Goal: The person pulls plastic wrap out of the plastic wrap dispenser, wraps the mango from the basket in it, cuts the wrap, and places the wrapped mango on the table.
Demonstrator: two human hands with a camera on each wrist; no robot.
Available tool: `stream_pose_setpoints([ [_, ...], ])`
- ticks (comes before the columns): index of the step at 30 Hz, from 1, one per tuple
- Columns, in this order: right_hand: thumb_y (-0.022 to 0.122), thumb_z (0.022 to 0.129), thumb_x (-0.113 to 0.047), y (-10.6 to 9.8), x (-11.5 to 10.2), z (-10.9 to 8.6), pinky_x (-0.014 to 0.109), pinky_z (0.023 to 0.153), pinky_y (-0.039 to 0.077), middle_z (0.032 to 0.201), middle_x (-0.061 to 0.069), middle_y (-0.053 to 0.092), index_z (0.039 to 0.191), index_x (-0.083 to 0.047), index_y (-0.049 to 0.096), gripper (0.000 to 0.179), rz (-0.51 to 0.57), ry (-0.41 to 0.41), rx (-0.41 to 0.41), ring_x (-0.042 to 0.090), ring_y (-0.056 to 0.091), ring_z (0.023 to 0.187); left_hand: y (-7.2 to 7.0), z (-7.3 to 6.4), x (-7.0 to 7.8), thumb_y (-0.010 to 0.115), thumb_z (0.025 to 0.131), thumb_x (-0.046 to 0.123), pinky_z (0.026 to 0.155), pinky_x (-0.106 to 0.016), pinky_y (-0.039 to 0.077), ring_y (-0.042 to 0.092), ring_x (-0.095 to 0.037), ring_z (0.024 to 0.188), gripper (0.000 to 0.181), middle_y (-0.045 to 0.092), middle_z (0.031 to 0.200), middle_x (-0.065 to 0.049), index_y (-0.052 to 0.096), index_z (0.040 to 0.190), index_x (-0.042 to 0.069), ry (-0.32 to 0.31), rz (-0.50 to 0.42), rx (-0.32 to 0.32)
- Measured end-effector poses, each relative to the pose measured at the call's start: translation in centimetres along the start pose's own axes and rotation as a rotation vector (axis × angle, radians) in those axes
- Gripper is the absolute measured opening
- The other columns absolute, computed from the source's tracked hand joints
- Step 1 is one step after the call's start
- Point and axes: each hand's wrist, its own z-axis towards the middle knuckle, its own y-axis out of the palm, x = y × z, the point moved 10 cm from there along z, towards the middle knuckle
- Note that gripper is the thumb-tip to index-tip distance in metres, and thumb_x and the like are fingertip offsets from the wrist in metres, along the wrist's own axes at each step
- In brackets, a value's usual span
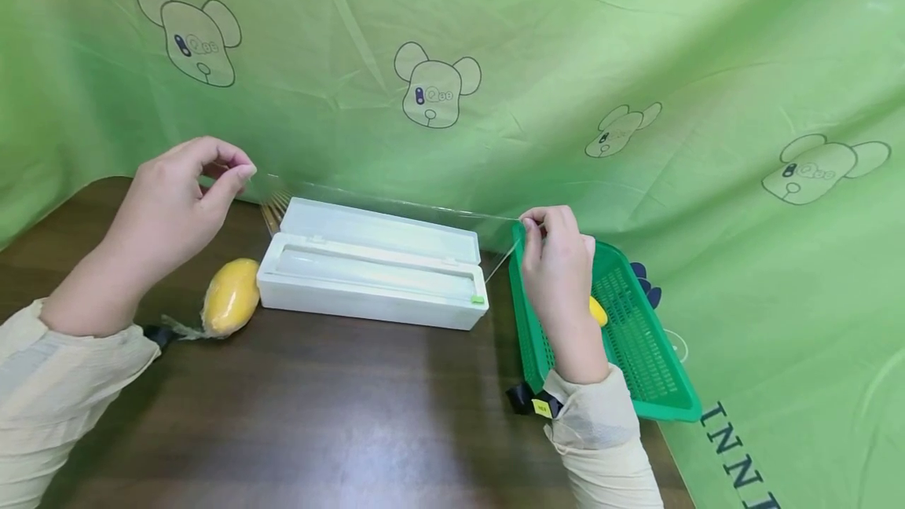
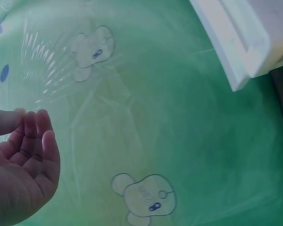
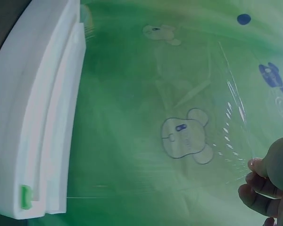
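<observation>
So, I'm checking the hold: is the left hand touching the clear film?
Touching. The left wrist view shows it: the left hand pinches the clear film between thumb and finger, with shiny creases fanning out from the pinch.

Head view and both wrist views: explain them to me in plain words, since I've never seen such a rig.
There is no machine here, just a person's two bare hands. The wide picture comes from a camera worn on the head, looking forward and down. The other two come from cameras on the wrists, each watching its own hand.

On the brown table stands an open white box. Left of it lies a yellow fruit in clear wrap; to the right is a green basket with something yellow inside, partly hidden by the arm. Behind hangs a green sheet printed with bear faces.

The left hand and right hand each pinch clear film, stretched between them.
</observation>
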Motion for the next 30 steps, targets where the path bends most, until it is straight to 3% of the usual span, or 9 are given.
stream_pose_setpoints([
  [5,0.059,0.103,-0.004,-1.5,-0.8,0.1,0.050,0.078,0.034,0.101,0.019,0.061,0.104,0.005,0.063,0.010,0.024,-0.035,0.041,0.033,0.060,0.083,-1.3,-0.6,0.9,0.060,0.104,0.016,0.076,-0.020,0.037,0.046,0.000,0.083,0.017,0.064,0.104,-0.006,0.068,0.113,0.004,0.021,-0.012,0.042],
  [12,0.060,0.102,0.000,-3.4,-1.9,-0.3,0.046,0.076,0.031,0.100,0.019,0.061,0.103,0.005,0.063,0.006,0.043,-0.078,0.064,0.031,0.057,0.077,-2.9,-1.6,1.9,0.065,0.101,0.013,0.074,-0.010,0.037,0.048,0.003,0.081,0.012,0.056,0.094,0.024,0.070,0.109,0.006,0.050,-0.022,0.078],
  [16,0.062,0.099,0.004,-4.4,-2.5,-1.2,0.043,0.072,0.031,0.097,0.019,0.061,0.101,0.004,0.064,0.004,0.069,-0.125,0.056,0.031,0.056,0.080,-3.4,-2.5,2.3,0.068,0.099,0.010,0.076,-0.006,0.040,0.055,0.003,0.088,0.006,0.063,0.105,0.022,0.072,0.103,0.008,0.107,-0.089,0.034],
  [19,0.066,0.095,0.007,-5.3,-2.8,-2.4,0.041,0.073,0.033,0.095,0.016,0.065,0.099,0.002,0.068,0.006,0.118,-0.198,0.033,0.031,0.059,0.084,-3.4,-3.4,2.4,0.071,0.095,0.000,0.079,-0.007,0.045,0.062,-0.002,0.095,0.011,0.070,0.109,0.008,0.074,0.099,0.009,0.180,-0.180,-0.062],
  [21,0.065,0.099,-0.003,-5.9,-3.1,-3.4,0.040,0.077,0.037,0.095,0.014,0.068,0.098,0.001,0.070,0.006,0.150,-0.271,-0.004,0.030,0.062,0.087,-3.3,-4.4,2.6,0.072,0.089,-0.011,0.082,-0.010,0.047,0.065,-0.007,0.095,0.023,0.072,0.104,0.000,0.075,0.096,0.011,0.265,-0.217,-0.143],
  [23,0.062,0.104,-0.015,-6.3,-3.4,-4.8,0.036,0.081,0.039,0.095,0.011,0.071,0.097,-0.001,0.072,0.019,0.185,-0.351,-0.048,0.029,0.064,0.089,-3.0,-5.5,2.7,0.073,0.080,-0.020,0.084,-0.013,0.048,0.066,-0.011,0.093,0.036,0.073,0.098,-0.004,0.075,0.096,0.012,0.373,-0.256,-0.223],
  [25,0.056,0.107,-0.025,-6.5,-3.7,-6.5,0.031,0.084,0.041,0.096,0.009,0.071,0.098,-0.003,0.074,0.030,0.226,-0.433,-0.107,0.027,0.063,0.091,-2.6,-7.0,2.7,0.073,0.072,-0.026,0.087,-0.015,0.048,0.066,-0.013,0.093,0.047,0.073,0.097,-0.004,0.075,0.097,0.013,0.499,-0.298,-0.303],
  [27,0.052,0.109,-0.028,-6.5,-4.0,-8.5,0.026,0.085,0.043,0.097,0.006,0.071,0.098,-0.004,0.074,0.034,0.283,-0.511,-0.169,0.024,0.062,0.091,-1.9,-8.6,2.4,0.074,0.069,-0.026,0.090,-0.016,0.047,0.066,-0.014,0.094,0.050,0.072,0.099,-0.004,0.075,0.101,0.012,0.596,-0.405,-0.405],
  [30,0.052,0.109,-0.023,-6.0,-4.4,-11.7,0.025,0.085,0.046,0.098,0.002,0.070,0.099,-0.007,0.075,0.030,0.328,-0.595,-0.293,0.019,0.061,0.092,-0.4,-11.2,1.7,0.077,0.070,-0.021,0.093,-0.015,0.045,0.065,-0.012,0.097,0.052,0.072,0.104,0.000,0.074,0.108,0.014,0.675,-0.505,-0.566],
])
